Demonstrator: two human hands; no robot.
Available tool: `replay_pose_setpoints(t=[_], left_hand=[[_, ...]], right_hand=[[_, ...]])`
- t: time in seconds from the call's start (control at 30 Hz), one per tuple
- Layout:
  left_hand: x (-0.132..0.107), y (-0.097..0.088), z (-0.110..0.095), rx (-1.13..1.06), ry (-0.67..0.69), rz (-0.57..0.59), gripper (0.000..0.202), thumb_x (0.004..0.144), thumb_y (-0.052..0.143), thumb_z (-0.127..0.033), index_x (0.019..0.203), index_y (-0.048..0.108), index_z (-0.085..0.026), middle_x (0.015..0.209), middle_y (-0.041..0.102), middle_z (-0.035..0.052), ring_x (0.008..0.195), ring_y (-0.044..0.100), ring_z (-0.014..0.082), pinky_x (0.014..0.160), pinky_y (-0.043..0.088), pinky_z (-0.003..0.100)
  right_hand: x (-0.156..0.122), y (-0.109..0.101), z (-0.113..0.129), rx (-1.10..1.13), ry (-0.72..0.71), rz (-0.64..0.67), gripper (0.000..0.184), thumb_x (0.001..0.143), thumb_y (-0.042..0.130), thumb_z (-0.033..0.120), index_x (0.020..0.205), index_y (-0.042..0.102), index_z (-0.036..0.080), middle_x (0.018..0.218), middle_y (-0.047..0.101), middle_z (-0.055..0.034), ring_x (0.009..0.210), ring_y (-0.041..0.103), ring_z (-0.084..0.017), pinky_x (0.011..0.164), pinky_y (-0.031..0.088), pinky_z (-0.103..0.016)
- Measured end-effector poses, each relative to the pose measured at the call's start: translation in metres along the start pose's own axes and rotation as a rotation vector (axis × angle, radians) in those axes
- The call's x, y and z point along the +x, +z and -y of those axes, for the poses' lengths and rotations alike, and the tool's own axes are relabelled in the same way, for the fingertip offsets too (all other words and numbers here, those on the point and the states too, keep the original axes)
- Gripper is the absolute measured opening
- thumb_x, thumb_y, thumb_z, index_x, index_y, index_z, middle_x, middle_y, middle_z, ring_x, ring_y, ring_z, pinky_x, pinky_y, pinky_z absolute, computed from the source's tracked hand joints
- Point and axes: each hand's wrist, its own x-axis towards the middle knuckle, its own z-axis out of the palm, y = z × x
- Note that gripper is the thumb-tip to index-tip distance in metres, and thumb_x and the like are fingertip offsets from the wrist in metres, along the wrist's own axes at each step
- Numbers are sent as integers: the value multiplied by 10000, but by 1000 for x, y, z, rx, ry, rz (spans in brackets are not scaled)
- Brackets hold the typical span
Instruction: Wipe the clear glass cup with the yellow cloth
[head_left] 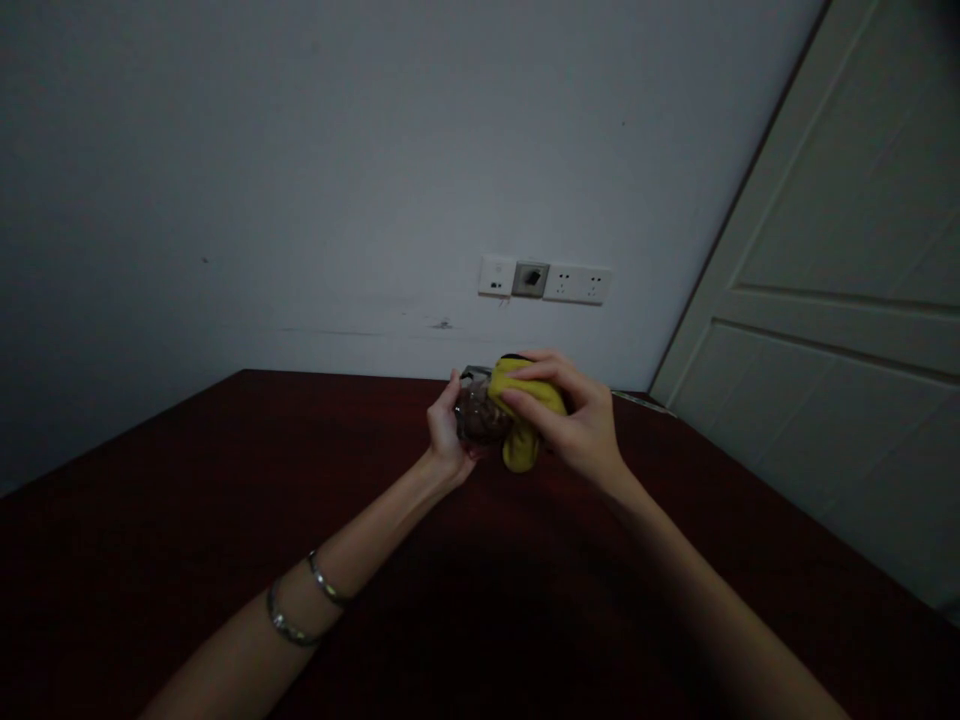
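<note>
My left hand point(448, 428) is closed around a clear, glossy container point(480, 412) with something brown showing through it; its exact kind is hard to make out in the dim light. Pinched between thumb and fingers of my right hand point(581, 415) is a yellow cloth point(520, 448), pressed against the right side of the container. Part of the cloth hangs below the fingers. Both hands are held above the dark red table, and the container's underside is hidden by the left palm.
The dark red tabletop point(300, 480) spreads out beneath my arms and reaches back to a pale wall point(337, 180). Wall sockets point(577, 284) sit just above the table's far edge. On the right stands a white panelled door point(840, 330).
</note>
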Motion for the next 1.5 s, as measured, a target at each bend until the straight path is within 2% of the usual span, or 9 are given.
replay_pose_setpoints(t=[0.1,0.27,0.47,0.7,0.9,1.1,1.27,1.37,1.5], left_hand=[[0,1,0,18,2,-21,516,923,295,-506,686,572,-141,455,488,-8,272,365,84,264,150,188],[1,1,-1,-7,46,-75,464,912,359,-475,710,591,-128,514,539,7,318,432,84,274,164,183],[2,1,0,70,30,-110,490,905,344,-512,695,579,-137,453,495,-6,275,372,78,270,132,183],[5,3,-2,53,28,-228,464,917,323,-485,667,532,-154,444,462,-22,267,339,67,279,141,175],[6,1,-4,112,-31,-255,495,917,299,-507,613,489,-166,401,424,-27,235,241,54,278,105,179],[9,-2,-2,95,19,-272,479,916,351,-493,611,506,-158,414,427,-26,251,316,58,277,126,172],[7,0,-3,121,-19,-300,488,912,347,-505,608,502,-157,412,443,-22,233,261,48,278,103,172],[5,1,-4,108,-38,-249,496,918,317,-485,589,489,-156,415,460,-12,226,244,46,273,105,171],[5,2,-4,37,-61,-224,489,919,299,-470,603,499,-156,398,442,-19,211,250,56,259,126,166]], right_hand=[[0,1,-3,7,54,-39,69,752,706,242,816,688,229,940,652,-35,907,624,-190,846,487,-392],[-3,3,6,-86,-134,104,93,731,729,231,821,708,233,1016,645,-56,952,614,-206,838,489,-392],[1,3,-4,-44,13,-65,63,751,705,222,814,700,220,920,668,-45,908,631,-198,838,491,-381],[-5,4,-7,-235,-324,134,113,779,679,206,887,711,212,1043,635,-98,989,591,-217,825,495,-399],[-4,7,-14,-233,-106,-40,83,785,676,244,863,697,228,967,639,-69,926,622,-207,814,509,-398],[-10,8,-11,-327,-321,149,135,806,644,225,930,693,241,1078,627,-93,1007,582,-221,837,497,-426],[-7,8,-19,-225,-138,-17,95,791,669,254,876,698,225,997,665,-74,980,622,-213,851,498,-397],[-6,7,-27,-123,-39,-94,89,776,687,263,853,694,218,938,694,-56,972,642,-214,867,496,-397],[-8,7,-28,-103,-150,-13,96,768,696,241,864,703,233,1001,699,-67,1022,631,-230,875,493,-428]])
